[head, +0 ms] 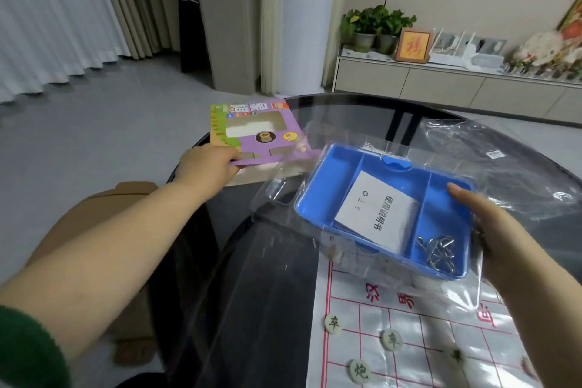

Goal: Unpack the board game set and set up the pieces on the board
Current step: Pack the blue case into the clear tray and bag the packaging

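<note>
Head view
Progress: early-mid by my read; paper board point(393, 340) lies flat on the glass table point(252, 277) at 5 o'clock of frame, w/ only a few pieces on it, so most of the setup is left
Pieces out: round disc point(333, 323) at the board's left edge; second disc point(391, 339) at its 4 o'clock; third disc point(359, 371) nearer me, at 5 o'clock of the first; a fourth is too blurred to read
Still to do: rest of the pieces aren't in sight, can't tell where they're kept
L hand: left hand point(209, 167) pinches the near corner of the purple card sleeve point(261, 135), at 10 o'clock of the tray, by the table's far-left rim; resting or lifted, can't tell
R hand: right hand point(491, 230) grips the blue tray point(318, 186) by its right end, thumb on the rim, other fingers hidden under; tray tilted, over the board's far end
Hands: well apart, each clamped on its own item
Tray contents: 3 compartments; left shows only its blue floor; middle holds a white leaflet point(378, 211); right holds a tangle of metal wire loops point(437, 253) at its near end; no game pieces visible in it
Clear shell point(283, 195): at 9 o'clock of the tray, touching or overlapping it, can't tell which
Plastic bag point(504, 161): at 2 o'clock of the tray, on the table, looks flat, nothing seen inside
</note>
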`<action>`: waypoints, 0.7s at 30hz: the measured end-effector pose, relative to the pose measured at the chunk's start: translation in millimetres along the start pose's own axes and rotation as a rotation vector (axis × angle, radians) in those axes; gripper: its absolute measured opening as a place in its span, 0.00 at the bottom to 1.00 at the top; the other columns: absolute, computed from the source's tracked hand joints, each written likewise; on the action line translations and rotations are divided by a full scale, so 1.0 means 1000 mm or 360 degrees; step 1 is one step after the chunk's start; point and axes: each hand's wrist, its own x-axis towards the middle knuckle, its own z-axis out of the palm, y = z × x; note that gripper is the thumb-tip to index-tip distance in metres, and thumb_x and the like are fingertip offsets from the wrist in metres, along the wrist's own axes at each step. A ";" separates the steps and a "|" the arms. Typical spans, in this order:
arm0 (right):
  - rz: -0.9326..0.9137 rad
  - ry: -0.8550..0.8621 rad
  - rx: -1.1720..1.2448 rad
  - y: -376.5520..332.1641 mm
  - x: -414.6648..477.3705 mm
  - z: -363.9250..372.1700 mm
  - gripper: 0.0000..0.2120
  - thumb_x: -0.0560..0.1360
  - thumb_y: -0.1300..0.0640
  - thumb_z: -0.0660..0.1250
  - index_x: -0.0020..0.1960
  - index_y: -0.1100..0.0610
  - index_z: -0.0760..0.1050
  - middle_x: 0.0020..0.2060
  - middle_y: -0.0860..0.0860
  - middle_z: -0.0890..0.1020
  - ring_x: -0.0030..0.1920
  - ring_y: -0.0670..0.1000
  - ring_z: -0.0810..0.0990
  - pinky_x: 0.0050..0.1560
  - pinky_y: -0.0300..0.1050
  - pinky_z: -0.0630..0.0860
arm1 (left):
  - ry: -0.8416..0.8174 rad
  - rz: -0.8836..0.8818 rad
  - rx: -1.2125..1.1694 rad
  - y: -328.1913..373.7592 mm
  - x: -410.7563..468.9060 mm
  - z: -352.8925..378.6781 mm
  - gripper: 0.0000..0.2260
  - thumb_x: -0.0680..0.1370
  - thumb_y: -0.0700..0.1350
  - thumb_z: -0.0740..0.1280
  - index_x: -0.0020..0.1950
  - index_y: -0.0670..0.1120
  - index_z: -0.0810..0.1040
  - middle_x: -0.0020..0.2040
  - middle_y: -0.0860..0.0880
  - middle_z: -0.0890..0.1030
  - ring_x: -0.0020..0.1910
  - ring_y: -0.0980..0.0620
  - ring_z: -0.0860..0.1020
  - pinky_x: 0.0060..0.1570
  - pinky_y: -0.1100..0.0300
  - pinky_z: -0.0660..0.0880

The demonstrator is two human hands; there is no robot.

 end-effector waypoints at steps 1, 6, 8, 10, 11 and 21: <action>-0.0015 -0.0001 0.0007 0.000 -0.008 -0.001 0.07 0.76 0.54 0.61 0.42 0.56 0.74 0.23 0.49 0.81 0.23 0.47 0.80 0.22 0.38 0.77 | 0.0022 -0.0065 -0.0102 -0.004 -0.011 -0.004 0.12 0.77 0.48 0.62 0.58 0.48 0.78 0.54 0.42 0.80 0.54 0.41 0.74 0.45 0.56 0.68; -0.0088 -0.0038 0.0050 0.003 -0.047 0.003 0.09 0.77 0.56 0.59 0.39 0.56 0.72 0.20 0.49 0.79 0.19 0.46 0.78 0.18 0.35 0.73 | 0.0275 -0.0390 -0.0663 -0.019 -0.062 -0.028 0.08 0.73 0.43 0.69 0.50 0.42 0.80 0.47 0.44 0.83 0.49 0.42 0.79 0.46 0.57 0.69; -0.0137 -0.0071 0.0039 0.004 -0.062 0.007 0.10 0.77 0.58 0.58 0.38 0.57 0.73 0.19 0.49 0.79 0.19 0.45 0.77 0.17 0.34 0.72 | 0.0351 -0.0453 -0.0766 -0.019 -0.077 -0.036 0.07 0.73 0.42 0.69 0.48 0.40 0.79 0.46 0.42 0.83 0.49 0.43 0.79 0.45 0.58 0.68; -0.0162 -0.0108 0.0035 0.007 -0.073 0.010 0.14 0.77 0.60 0.59 0.35 0.57 0.76 0.19 0.49 0.79 0.19 0.45 0.77 0.17 0.33 0.71 | 0.0413 -0.0488 -0.0864 -0.019 -0.089 -0.044 0.06 0.74 0.40 0.67 0.49 0.38 0.79 0.47 0.40 0.82 0.50 0.43 0.78 0.42 0.60 0.66; -0.0153 -0.0129 0.0033 0.010 -0.079 0.011 0.14 0.76 0.60 0.59 0.34 0.57 0.77 0.20 0.49 0.79 0.19 0.45 0.78 0.18 0.33 0.71 | 0.0433 -0.0506 -0.0915 -0.018 -0.094 -0.048 0.07 0.75 0.39 0.66 0.51 0.38 0.79 0.49 0.40 0.82 0.51 0.43 0.78 0.41 0.61 0.65; -0.0011 -0.0258 -0.0103 0.016 -0.081 0.027 0.07 0.76 0.56 0.62 0.43 0.57 0.76 0.23 0.50 0.81 0.23 0.48 0.80 0.28 0.39 0.77 | 0.0446 -0.0527 -0.1069 0.000 -0.126 -0.062 0.12 0.77 0.38 0.62 0.59 0.40 0.76 0.60 0.40 0.77 0.54 0.45 0.75 0.46 0.62 0.65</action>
